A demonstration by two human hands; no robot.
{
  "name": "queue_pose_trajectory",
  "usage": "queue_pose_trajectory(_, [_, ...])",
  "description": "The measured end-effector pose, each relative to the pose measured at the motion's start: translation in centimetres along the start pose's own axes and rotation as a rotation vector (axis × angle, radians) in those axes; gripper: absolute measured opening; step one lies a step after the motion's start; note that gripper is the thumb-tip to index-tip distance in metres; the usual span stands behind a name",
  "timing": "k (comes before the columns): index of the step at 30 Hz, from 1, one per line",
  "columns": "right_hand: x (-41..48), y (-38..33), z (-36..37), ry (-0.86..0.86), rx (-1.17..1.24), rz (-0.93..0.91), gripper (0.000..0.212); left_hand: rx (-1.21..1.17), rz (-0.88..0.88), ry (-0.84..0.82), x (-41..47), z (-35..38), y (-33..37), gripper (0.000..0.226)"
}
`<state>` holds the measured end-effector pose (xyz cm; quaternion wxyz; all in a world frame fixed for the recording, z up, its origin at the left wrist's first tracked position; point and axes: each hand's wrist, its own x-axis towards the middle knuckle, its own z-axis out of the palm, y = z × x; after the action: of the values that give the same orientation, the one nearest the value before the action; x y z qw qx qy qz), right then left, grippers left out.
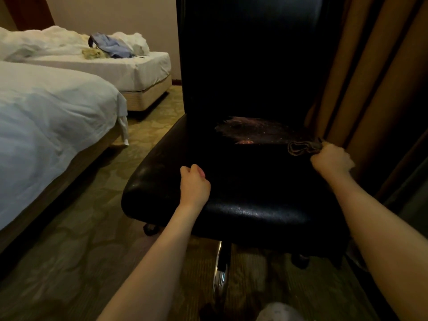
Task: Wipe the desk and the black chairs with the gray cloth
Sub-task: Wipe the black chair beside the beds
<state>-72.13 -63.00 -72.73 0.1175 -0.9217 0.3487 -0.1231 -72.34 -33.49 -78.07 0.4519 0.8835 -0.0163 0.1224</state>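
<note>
One cloth, the gray cloth, lies bunched at the far right edge of the black chair seat, and my right hand grips it with the fingers curled tight round its near end, pressing it onto the seat. My left hand rests on the near left part of the same seat, fingers folded into a loose fist with nothing in them, thumb on top. Just left of the cloth, toward the back of the seat, is a worn patch where the black covering has flaked to a reddish brown. The tall backrest rises dark behind it. Under the seat a shiny metal post goes down, and a wheel shows at the near left. Brown curtains hang just right of the chair. On the left stand two white beds, the near bed and the far bed, with blue clothing heaped on the far one. Patterned carpet covers the floor.
</note>
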Motion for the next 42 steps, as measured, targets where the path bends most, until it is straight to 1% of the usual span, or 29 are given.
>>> queue_pose_trajectory(2, [-0.5,0.1,-0.3,-0.005,0.074,0.027,0.037,0.012,-0.009,-0.017,0.4,-0.3,-0.1,0.012])
queue_pose_trajectory(6, [-2.0,0.0,-0.7,0.002,0.093,-0.001,0.04,0.046,-0.066,-0.032,1.5,-1.3,-0.4,0.011])
queue_pose_trajectory(12, [-4.6,1.1,-1.0,-0.017,0.116,-0.086,0.045,0.233,-0.157,-0.097,4.0,-2.9,0.2,0.014])
queue_pose_trajectory(14, [-5.1,1.5,-1.5,-0.064,0.136,-0.1,0.051,0.336,-0.111,-0.139,4.1,-2.8,1.4,0.018])
queue_pose_trajectory(17, [-5.5,2.3,-2.0,-0.146,0.147,-0.11,0.061,0.383,0.064,-0.164,3.6,-1.1,4.1,0.025])
queue_pose_trajectory(19, [-5.8,2.9,-1.8,-0.168,0.148,-0.115,0.059,0.416,0.141,-0.255,3.0,1.0,5.8,0.032])
queue_pose_trajectory(20, [-5.9,3.0,-1.7,-0.167,0.152,-0.119,0.058,0.469,0.156,-0.31,2.7,2.1,6.2,0.036])
queue_pose_trajectory(22, [-6.2,3.0,-1.7,-0.144,0.142,-0.136,0.055,0.608,0.172,-0.348,2.2,3.7,5.9,0.042])
queue_pose_trajectory(24, [-6.1,2.9,-2.5,-0.079,0.126,-0.141,0.051,0.679,0.189,-0.306,2.1,4.1,5.1,0.043])
queue_pose_trajectory(26, [-5.7,2.4,-3.8,0.006,0.174,-0.122,0.049,0.706,0.214,-0.284,2.1,4.0,4.6,0.041])
queue_pose_trajectory(28, [-5.2,1.3,-5.1,0.072,0.247,-0.11,0.048,0.715,0.244,-0.278,2.1,3.9,4.4,0.04])
queue_pose_trajectory(31, [-5.4,-2.1,-5.8,0.105,0.258,-0.188,0.046,0.719,0.292,-0.26,2.1,3.6,4.0,0.038])
queue_pose_trajectory(34, [-6.1,-7.8,-4.1,0.06,0.237,-0.287,0.038,0.703,0.328,-0.26,2.5,3.1,3.2,0.037])
queue_pose_trajectory(36, [-6.5,-12.0,-1.6,0.02,0.206,-0.381,0.035,0.71,0.35,-0.246,2.8,2.7,2.8,0.039])
queue_pose_trajectory(39, [-7.0,-15.7,2.6,-0.118,0.099,-0.547,0.043,0.708,0.359,-0.266,2.9,2.5,2.2,0.041])
queue_pose_trajectory(40, [-6.8,-16.4,3.6,-0.144,0.066,-0.571,0.046,0.704,0.364,-0.27,3.3,2.3,1.7,0.04])
queue_pose_trajectory(42, [-6.4,-16.8,4.6,-0.143,0.043,-0.546,0.049,0.701,0.38,-0.28,4.2,1.8,1.2,0.038])
